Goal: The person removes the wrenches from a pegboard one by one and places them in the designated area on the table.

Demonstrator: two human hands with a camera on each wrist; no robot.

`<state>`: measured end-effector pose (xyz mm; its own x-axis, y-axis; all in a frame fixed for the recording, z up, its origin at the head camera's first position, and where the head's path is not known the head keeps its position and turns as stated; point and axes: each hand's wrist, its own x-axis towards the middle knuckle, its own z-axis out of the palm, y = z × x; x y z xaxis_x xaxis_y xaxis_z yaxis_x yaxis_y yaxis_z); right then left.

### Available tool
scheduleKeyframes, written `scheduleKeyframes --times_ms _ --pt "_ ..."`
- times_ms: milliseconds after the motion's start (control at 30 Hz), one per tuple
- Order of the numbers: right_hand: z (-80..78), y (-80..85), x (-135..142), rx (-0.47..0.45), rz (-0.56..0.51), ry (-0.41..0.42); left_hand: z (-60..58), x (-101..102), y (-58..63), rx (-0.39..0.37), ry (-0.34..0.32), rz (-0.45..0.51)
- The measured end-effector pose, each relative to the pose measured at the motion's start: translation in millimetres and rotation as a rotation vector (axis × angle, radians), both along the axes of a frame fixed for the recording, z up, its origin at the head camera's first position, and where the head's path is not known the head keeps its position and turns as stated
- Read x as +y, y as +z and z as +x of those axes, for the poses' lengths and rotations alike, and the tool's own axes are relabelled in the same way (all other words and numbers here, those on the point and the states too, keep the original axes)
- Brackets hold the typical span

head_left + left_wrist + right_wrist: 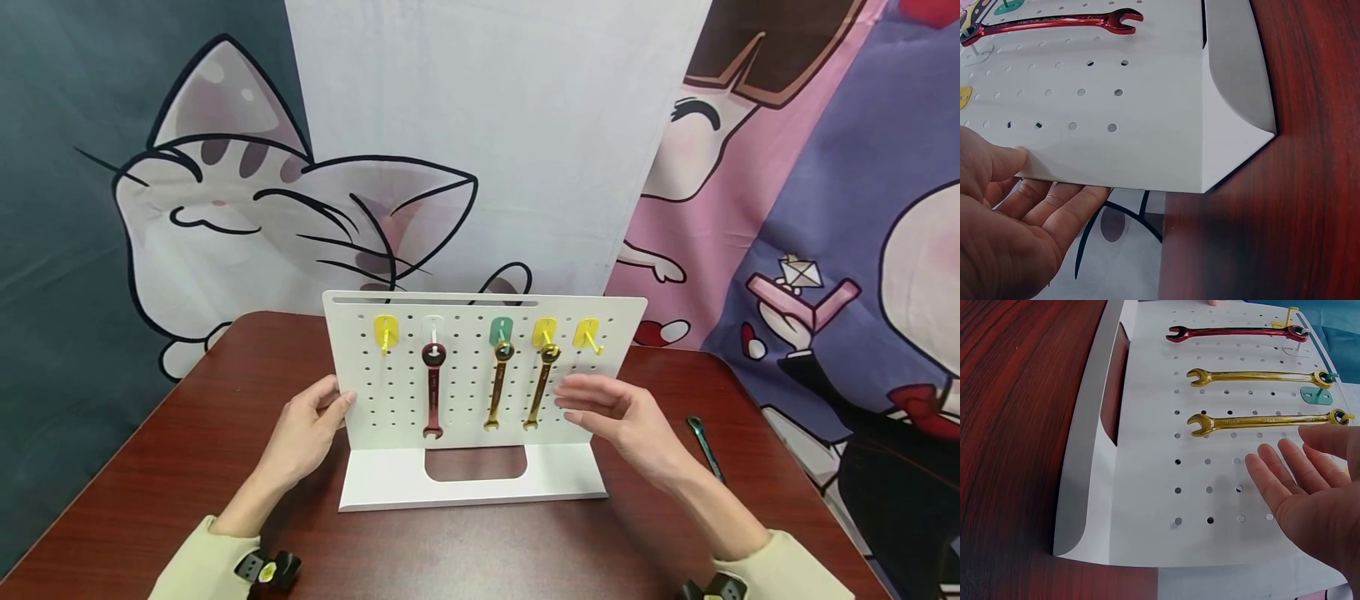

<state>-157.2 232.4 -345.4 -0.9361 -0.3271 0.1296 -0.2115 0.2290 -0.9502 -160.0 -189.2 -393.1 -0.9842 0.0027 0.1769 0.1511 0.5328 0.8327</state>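
Note:
A white pegboard stand is upright on the table. My left hand pinches its left edge, the thumb on the front face and the fingers behind. From a white hook hangs a red combination wrench. Farther right, a gold wrench hangs on a green hook, and a second gold wrench on a yellow one. Beside that second wrench is my right hand, fingers extended and holding nothing; in the right wrist view the palm faces the board.
Two yellow hooks, one at the far left and one at the far right of the board, carry no wrench. A teal wrench lies on the brown table to the right. A printed cloth hangs behind.

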Motion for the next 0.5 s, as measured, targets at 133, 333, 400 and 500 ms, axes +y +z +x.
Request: scheduleKeyframes --times_ms 133,333,400,500 --pt "-1.7 0.3 -3 -0.002 -0.001 0.003 -0.7 0 0.6 0.002 0.001 -0.006" --pt "-5.3 0.3 -9 0.003 -0.007 0.011 -0.3 0 0.8 -0.001 0.002 -0.008" --pt "-6.7 -0.3 -10 0.01 -0.004 0.016 0.0 0 0.9 -0.005 0.003 -0.008" --pt "-9.1 -1.6 -13 0.014 -0.005 0.022 0.3 0 1.1 -0.008 0.002 -0.009"
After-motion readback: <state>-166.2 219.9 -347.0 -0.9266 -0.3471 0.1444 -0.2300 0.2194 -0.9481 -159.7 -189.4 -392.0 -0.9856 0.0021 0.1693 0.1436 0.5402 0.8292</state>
